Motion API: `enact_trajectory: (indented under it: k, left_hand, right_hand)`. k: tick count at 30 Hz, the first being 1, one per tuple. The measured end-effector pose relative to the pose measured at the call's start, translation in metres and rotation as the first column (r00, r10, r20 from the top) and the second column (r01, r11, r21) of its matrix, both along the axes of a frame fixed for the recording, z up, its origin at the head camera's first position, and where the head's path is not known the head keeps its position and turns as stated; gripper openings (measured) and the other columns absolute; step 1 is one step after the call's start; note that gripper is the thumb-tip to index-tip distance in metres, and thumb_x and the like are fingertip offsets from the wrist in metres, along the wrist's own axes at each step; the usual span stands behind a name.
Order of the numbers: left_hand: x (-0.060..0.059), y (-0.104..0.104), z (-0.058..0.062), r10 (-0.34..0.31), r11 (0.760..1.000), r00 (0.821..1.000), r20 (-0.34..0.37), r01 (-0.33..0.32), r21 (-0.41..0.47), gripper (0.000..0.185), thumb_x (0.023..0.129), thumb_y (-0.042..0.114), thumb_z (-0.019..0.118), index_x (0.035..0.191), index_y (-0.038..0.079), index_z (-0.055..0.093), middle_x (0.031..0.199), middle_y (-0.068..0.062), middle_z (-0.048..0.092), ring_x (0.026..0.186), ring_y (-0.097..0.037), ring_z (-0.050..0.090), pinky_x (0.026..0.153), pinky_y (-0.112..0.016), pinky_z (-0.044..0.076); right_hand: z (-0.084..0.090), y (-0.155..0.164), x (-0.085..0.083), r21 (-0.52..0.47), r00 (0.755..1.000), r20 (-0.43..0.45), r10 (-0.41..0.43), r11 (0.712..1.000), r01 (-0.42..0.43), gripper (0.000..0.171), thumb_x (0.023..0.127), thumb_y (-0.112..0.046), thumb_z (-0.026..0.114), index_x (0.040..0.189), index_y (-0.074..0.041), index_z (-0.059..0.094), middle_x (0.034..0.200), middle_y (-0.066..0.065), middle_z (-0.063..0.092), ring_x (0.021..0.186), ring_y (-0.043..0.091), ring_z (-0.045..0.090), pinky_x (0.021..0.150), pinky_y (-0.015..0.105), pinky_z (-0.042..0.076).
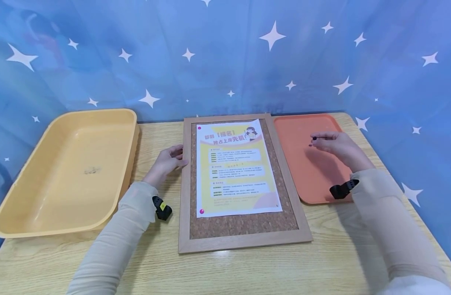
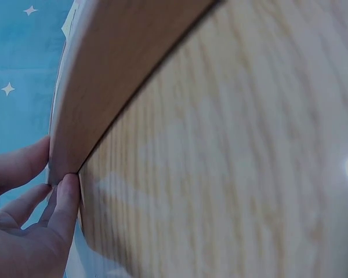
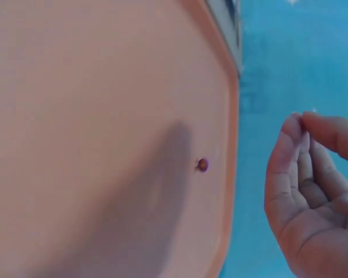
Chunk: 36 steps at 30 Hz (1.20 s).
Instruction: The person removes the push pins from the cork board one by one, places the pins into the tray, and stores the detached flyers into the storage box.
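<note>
A wood-framed corkboard [image 1: 244,226] lies on the table with a yellow and white printed poster [image 1: 234,176] on it. Pink pushpins sit at the poster's top left corner [image 1: 199,128] and bottom left corner [image 1: 201,211]; its top right corner stands up a little. My left hand [image 1: 168,164] grips the board's left edge, thumb and fingers [image 2: 66,200] on the frame. Over the orange tray [image 1: 314,180], my right hand [image 1: 338,148] pinches a small dark pushpin [image 1: 314,138] between thumb and index fingertips. Below it, another pushpin [image 3: 202,165] lies on the tray.
A large yellow plastic tub [image 1: 74,180] stands at the left of the wooden table [image 1: 225,272]. The orange tray sits close against the board's right side. Behind the table hangs a blue backdrop [image 1: 225,53] with white stars.
</note>
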State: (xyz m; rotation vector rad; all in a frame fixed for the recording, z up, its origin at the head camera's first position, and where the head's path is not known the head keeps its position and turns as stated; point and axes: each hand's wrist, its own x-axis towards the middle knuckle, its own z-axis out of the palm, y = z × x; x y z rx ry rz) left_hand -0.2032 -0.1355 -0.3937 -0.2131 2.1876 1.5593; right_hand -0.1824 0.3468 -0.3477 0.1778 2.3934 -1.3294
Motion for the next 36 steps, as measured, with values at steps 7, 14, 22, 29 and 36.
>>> enact_trajectory:
  k: [7, 14, 22, 29, 36]
  left_hand:
    - [0.0, 0.001, 0.0, 0.005, 1.0, 1.0, -0.004, -0.005, -0.006, 0.066, 0.093, 0.003, 0.058, 0.151, 0.01, 0.027, 0.154, -0.012, 0.034, 0.14, -0.026, 0.038, 0.114, -0.038, 0.036]
    - [-0.001, 0.001, 0.0, 0.002, 1.0, 1.0, -0.008, -0.002, -0.001, 0.065, 0.093, 0.003, 0.057, 0.151, 0.009, 0.027, 0.154, -0.012, 0.033, 0.14, -0.026, 0.037, 0.114, -0.037, 0.036]
    - [0.001, 0.0, 0.0, -0.002, 1.0, 1.0, -0.007, 0.002, -0.006, 0.066, 0.094, 0.003, 0.056, 0.151, 0.01, 0.026, 0.154, -0.012, 0.033, 0.14, -0.026, 0.037, 0.115, -0.038, 0.035]
    - [0.001, 0.001, -0.001, 0.005, 1.0, 1.0, -0.005, -0.005, -0.024, 0.065, 0.093, 0.004, 0.057, 0.151, 0.01, 0.027, 0.154, -0.011, 0.034, 0.14, -0.026, 0.038, 0.114, -0.037, 0.036]
    - [0.0, 0.0, 0.0, -0.003, 1.0, 1.0, -0.01, 0.002, -0.015, 0.065, 0.093, 0.004, 0.057, 0.151, 0.009, 0.026, 0.154, -0.012, 0.034, 0.14, -0.027, 0.038, 0.114, -0.038, 0.036]
  right_hand:
    - [-0.01, 0.009, -0.012, -0.028, 0.998, 0.023, -0.056, 0.998, 0.056, 0.063, 0.096, -0.038, 0.054, 0.145, -0.002, 0.035, 0.108, -0.025, 0.053, 0.096, -0.014, 0.058, 0.11, 0.031, 0.041]
    - [-0.015, 0.017, -0.018, 0.011, 0.997, 0.039, -0.061, 0.998, 0.061, 0.061, 0.095, -0.038, 0.055, 0.144, -0.005, 0.039, 0.094, -0.033, 0.057, 0.094, -0.014, 0.053, 0.103, 0.027, 0.04]
    - [-0.025, 0.02, -0.023, -0.039, 0.998, 0.034, -0.047, 0.998, 0.048, 0.054, 0.096, -0.027, 0.056, 0.14, 0.001, 0.041, 0.087, -0.03, 0.065, 0.088, -0.014, 0.058, 0.081, 0.009, 0.046]
    - [-0.03, 0.021, -0.026, -0.058, 0.997, 0.036, -0.066, 0.996, 0.069, 0.052, 0.096, -0.02, 0.056, 0.138, 0.008, 0.04, 0.082, -0.028, 0.063, 0.082, -0.014, 0.061, 0.077, 0.008, 0.051]
    - [-0.031, 0.02, -0.027, -0.043, 0.996, 0.05, -0.076, 0.996, 0.078, 0.049, 0.097, -0.016, 0.054, 0.137, 0.009, 0.041, 0.079, -0.027, 0.062, 0.079, -0.012, 0.061, 0.075, 0.009, 0.052]
